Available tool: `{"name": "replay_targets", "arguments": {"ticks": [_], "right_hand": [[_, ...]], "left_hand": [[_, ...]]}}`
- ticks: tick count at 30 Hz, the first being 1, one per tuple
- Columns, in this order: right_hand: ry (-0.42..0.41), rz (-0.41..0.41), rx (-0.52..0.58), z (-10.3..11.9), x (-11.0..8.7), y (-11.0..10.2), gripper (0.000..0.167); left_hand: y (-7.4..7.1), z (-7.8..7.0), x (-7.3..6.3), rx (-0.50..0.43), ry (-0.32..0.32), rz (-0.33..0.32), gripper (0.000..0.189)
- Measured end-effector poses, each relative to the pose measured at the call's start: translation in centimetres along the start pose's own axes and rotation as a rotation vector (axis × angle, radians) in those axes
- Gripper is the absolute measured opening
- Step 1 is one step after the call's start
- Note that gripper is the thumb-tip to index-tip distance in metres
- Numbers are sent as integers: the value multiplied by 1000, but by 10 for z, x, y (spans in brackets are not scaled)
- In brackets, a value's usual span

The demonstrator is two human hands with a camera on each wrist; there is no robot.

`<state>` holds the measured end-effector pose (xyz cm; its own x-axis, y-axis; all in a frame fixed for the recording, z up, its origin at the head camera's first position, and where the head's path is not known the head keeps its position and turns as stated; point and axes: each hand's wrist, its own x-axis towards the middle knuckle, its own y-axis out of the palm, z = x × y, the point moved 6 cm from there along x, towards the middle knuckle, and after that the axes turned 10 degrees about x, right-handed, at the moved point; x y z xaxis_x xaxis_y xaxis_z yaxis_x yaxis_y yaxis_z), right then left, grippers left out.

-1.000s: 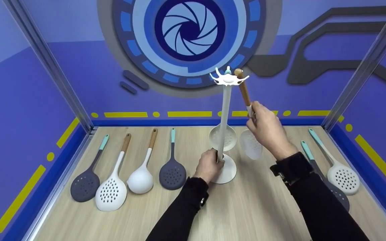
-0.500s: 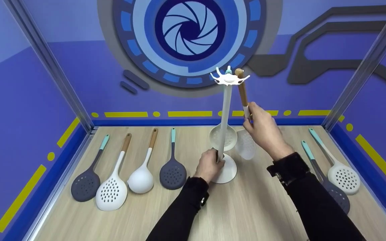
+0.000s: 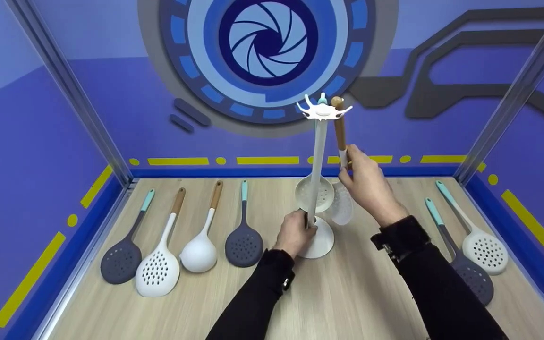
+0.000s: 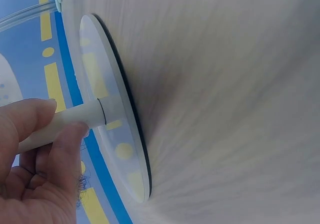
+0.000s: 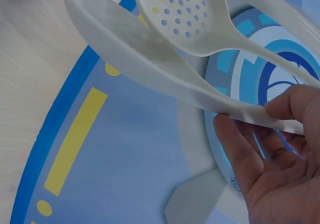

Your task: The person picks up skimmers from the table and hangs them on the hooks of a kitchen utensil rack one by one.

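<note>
My left hand point(image 3: 294, 234) grips the lower pole of a white utensil stand point(image 3: 318, 156), just above its round base point(image 4: 115, 139). Curved hooks point(image 3: 324, 112) spread from the top of the stand. In my right hand point(image 3: 369, 182) is a white spatula point(image 5: 150, 67) with a wooden handle point(image 3: 340, 132), pinched at its neck. It stands nearly upright, with the handle's end beside the right-hand hooks; whether it touches them I cannot tell. Behind the pole hangs a cream skimmer point(image 3: 317, 193), its teal handle tip at the hooks. Its holes show in the right wrist view.
On the wooden table point(image 3: 272, 307), a dark skimmer point(image 3: 121, 263), a white skimmer point(image 3: 157, 274), a white ladle point(image 3: 199, 255) and another dark skimmer point(image 3: 243, 248) lie left. A dark skimmer point(image 3: 475, 278) and a cream one point(image 3: 485, 252) lie right. A blue panel point(image 3: 196, 137) stands behind.
My right hand has moved a little left, swinging the spatula's head toward the pole and the handle closer to vertical. The handle's end stays by the hooks. My left hand keeps its hold.
</note>
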<state>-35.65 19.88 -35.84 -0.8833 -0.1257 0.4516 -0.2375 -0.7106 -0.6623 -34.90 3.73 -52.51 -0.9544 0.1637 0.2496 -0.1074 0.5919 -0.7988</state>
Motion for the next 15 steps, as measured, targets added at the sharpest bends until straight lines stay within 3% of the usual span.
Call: {"name": "replay_targets", "arguments": {"ticks": [9, 15], "right_hand": [[-22, -8, 8, 0, 2, 3, 33], [-12, 12, 11, 0, 1, 8, 17]], "left_hand": [[-1, -1, -1, -19, -12, 18, 17], [-1, 0, -1, -23, -13, 22, 17]]}}
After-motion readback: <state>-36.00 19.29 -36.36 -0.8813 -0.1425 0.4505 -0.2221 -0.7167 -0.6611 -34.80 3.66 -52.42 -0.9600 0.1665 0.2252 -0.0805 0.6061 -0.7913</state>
